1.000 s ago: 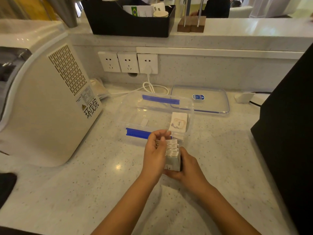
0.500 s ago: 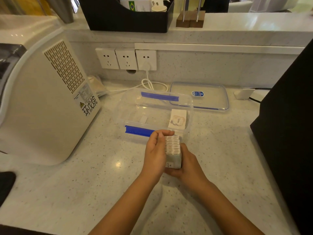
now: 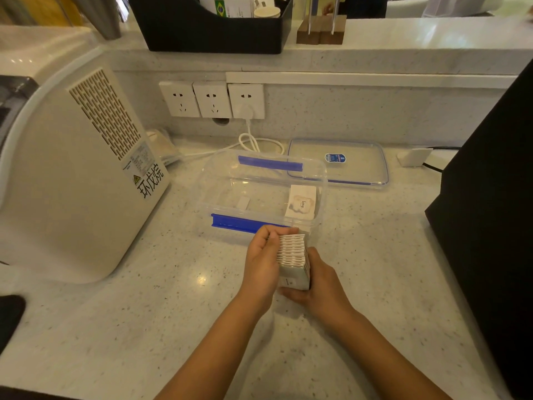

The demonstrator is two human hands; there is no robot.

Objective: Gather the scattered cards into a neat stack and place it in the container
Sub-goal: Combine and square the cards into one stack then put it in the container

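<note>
A thick stack of white cards (image 3: 292, 254) stands on edge just above the counter, squeezed between both hands. My left hand (image 3: 262, 262) presses its left face, fingers curled over the top. My right hand (image 3: 318, 281) cups it from the right and below. Directly behind the stack sits the clear plastic container (image 3: 219, 180) with blue clips, open. Inside it, at the right end, lies a card marked "love" (image 3: 301, 203); a small white slip (image 3: 242, 202) lies near the middle.
The container's clear lid (image 3: 360, 168) lies flat behind it on the right. A large beige appliance (image 3: 72, 174) fills the left side. A black box (image 3: 490, 212) stands at the right. White cable (image 3: 253, 141) runs from wall sockets behind the container.
The uneven, fanned card edges have been pressed together into a tighter, more even stack. Both hands stay in nearly the same place in front of the container.
</note>
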